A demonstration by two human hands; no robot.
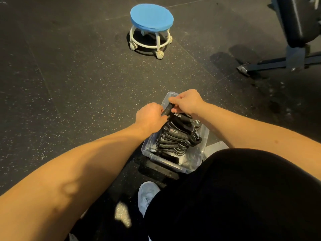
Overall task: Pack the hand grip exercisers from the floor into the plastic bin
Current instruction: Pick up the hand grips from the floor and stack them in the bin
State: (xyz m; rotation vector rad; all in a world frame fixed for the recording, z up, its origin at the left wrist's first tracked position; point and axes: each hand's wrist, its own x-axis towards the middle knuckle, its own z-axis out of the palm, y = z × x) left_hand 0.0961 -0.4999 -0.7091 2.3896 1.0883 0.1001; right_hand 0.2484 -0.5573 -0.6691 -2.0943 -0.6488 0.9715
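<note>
A clear plastic bin (197, 159) stands on the dark floor just in front of my knee. Several black hand grip exercisers (178, 136) with metal springs lie stacked side by side inside it. Both hands are over the bin's far end. My left hand (150, 117) and my right hand (186, 101) together hold one black hand grip exerciser (167, 110) by its handle, above the stack. My fingers hide most of that exerciser.
A low blue-topped stool (151, 28) on white castors stands further out on the floor. A black padded bench with a metal base (295, 40) is at the upper right. My black-clad leg (243, 197) and grey shoe (147, 193) sit beside the bin.
</note>
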